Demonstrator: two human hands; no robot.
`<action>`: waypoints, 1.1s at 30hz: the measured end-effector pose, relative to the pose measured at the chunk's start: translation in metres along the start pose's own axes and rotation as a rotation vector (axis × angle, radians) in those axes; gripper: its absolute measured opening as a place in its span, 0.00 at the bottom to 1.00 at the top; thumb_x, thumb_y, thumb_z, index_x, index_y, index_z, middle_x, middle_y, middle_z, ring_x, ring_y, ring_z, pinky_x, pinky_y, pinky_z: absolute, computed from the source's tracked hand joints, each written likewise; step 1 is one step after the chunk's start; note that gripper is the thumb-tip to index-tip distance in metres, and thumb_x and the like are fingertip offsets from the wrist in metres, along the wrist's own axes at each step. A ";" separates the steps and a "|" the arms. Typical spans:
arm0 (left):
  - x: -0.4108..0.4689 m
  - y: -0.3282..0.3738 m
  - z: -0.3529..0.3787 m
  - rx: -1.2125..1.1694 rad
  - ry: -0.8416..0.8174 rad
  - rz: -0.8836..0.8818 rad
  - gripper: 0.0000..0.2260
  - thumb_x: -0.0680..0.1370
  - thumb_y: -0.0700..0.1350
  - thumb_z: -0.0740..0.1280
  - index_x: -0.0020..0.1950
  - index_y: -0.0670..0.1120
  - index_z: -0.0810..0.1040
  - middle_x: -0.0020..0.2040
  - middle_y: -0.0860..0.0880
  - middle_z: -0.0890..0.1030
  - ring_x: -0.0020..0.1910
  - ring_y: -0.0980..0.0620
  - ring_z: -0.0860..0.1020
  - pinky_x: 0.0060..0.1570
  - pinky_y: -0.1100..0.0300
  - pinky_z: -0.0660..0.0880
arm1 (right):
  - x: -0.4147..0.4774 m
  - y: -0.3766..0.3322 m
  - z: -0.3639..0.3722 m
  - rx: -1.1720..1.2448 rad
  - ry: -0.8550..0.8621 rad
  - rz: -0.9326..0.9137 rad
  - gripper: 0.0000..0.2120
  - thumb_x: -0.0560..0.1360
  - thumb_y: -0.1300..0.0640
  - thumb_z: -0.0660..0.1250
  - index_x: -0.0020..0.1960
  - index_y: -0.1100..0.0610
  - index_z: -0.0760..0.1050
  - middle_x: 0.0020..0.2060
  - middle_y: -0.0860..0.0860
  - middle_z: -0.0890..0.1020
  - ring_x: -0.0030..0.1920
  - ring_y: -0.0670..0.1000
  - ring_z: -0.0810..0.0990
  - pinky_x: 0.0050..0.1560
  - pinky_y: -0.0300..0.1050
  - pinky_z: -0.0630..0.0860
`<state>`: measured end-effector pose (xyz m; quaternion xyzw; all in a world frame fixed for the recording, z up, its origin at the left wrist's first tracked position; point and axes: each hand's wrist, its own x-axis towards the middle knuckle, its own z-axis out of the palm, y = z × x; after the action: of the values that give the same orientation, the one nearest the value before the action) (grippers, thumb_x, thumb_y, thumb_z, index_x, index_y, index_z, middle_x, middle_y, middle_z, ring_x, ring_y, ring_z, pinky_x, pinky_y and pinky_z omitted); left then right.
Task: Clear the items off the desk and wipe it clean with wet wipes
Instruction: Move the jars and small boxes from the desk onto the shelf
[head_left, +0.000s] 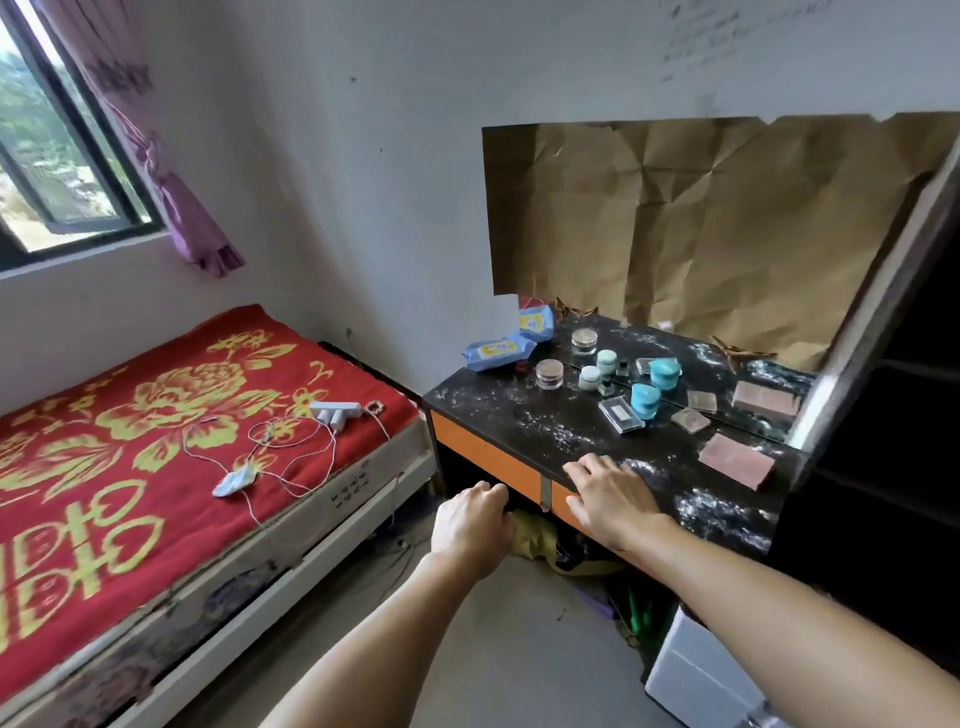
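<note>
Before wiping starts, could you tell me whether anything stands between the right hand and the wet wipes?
Nothing visible does: only dusty desk top lies between the right hand and the wet wipes at the far left corner. A clear jar stands just right of that path.

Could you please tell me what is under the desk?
Under the desk lies a yellow bundle with dark clutter; the left hand, right hand and drawer fronts cover the rest.

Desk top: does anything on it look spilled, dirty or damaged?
Yes. White powdery smears lie scattered over the black desk, thickest at the front near the right hand. Behind it, the brown paper is creased and torn along its edges.
</note>
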<state>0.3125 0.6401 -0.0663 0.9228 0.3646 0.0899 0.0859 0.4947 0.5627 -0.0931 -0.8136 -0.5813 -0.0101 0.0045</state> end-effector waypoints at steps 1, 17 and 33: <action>0.018 -0.002 0.003 0.002 -0.016 0.002 0.09 0.76 0.49 0.59 0.49 0.46 0.74 0.47 0.49 0.76 0.47 0.46 0.76 0.39 0.57 0.67 | 0.018 0.007 0.004 0.011 -0.012 0.004 0.19 0.78 0.48 0.57 0.67 0.53 0.65 0.64 0.54 0.71 0.62 0.56 0.70 0.60 0.52 0.68; 0.280 -0.061 0.074 -0.045 -0.193 0.066 0.07 0.78 0.48 0.58 0.44 0.46 0.69 0.47 0.49 0.76 0.47 0.45 0.77 0.39 0.57 0.69 | 0.246 0.104 0.064 0.068 -0.167 0.169 0.18 0.78 0.48 0.57 0.66 0.53 0.65 0.62 0.53 0.71 0.61 0.55 0.71 0.59 0.51 0.70; 0.521 -0.080 0.153 0.013 -0.526 0.295 0.15 0.77 0.47 0.60 0.63 0.46 0.69 0.61 0.46 0.70 0.60 0.45 0.72 0.51 0.51 0.72 | 0.386 0.191 0.123 0.155 -0.243 0.534 0.19 0.76 0.50 0.61 0.65 0.52 0.66 0.61 0.51 0.72 0.60 0.55 0.71 0.58 0.51 0.70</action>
<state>0.6693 1.0421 -0.1784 0.9580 0.1925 -0.1431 0.1573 0.8019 0.8677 -0.2065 -0.9301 -0.3423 0.1332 -0.0004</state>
